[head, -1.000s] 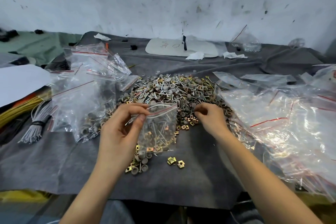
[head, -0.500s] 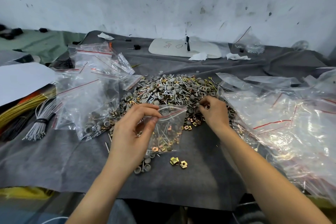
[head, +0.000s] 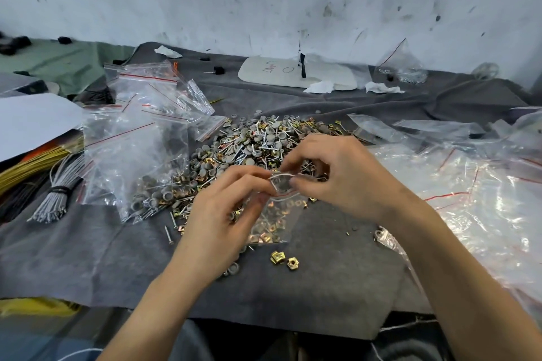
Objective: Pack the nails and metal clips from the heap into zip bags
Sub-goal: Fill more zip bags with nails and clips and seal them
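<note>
Left hand point(head: 217, 214) and right hand point(head: 337, 176) are pinched on the top of the small clear plastic zip bag point(head: 275, 220), held in front of the heap of grey nails and gold metal clips point(head: 258, 141), so clips could be spilled if it is tipped or dropped.

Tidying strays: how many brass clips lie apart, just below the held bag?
2: one square brass clip, another beside it on its right; more may be hidden.
</note>
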Demonstrator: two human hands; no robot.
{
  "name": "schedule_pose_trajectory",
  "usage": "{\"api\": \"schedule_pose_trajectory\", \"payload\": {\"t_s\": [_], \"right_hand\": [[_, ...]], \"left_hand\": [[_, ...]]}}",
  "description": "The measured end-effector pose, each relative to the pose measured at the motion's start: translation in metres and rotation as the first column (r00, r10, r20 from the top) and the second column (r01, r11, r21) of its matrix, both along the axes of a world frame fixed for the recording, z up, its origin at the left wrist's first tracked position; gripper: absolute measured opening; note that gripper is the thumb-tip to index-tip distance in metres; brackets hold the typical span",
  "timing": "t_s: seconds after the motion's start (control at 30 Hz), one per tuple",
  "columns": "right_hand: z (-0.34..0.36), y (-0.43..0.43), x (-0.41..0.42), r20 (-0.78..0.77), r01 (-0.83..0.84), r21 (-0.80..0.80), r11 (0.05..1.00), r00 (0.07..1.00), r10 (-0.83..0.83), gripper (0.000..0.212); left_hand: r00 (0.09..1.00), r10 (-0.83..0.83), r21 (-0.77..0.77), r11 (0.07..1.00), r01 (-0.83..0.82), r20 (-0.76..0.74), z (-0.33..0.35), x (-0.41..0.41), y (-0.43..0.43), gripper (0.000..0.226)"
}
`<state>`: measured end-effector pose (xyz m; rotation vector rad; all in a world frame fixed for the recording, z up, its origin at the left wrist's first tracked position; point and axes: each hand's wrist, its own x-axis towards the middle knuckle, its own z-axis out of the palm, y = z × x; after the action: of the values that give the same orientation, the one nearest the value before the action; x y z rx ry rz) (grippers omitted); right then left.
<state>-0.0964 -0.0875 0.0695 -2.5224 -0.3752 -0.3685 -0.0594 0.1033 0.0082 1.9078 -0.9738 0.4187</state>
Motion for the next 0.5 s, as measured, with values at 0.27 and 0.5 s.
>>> {"api": "schedule_pose_trajectory", "payload": {"t_s": [0.27, 0.5], "right_hand": [[-0.077, -0.040, 0.034, -0.231, 0.489, 0.264, 0.831, 0.869, -0.438, 0.018], [-0.144, -0.043, 0.048, -0.146, 0.434, -0.131, 0.891, 0.881, -0.451, 0.020]], "left_hand": [[0.997, 0.008, -0.081, 0.997, -0.013, -0.071, -0.005, -0.002, 0.002, 0.013], [0.997, -0.007, -0.082, 0.997, 0.000, -0.079, -0.006, -0.002, 0.003, 0.013]]}}
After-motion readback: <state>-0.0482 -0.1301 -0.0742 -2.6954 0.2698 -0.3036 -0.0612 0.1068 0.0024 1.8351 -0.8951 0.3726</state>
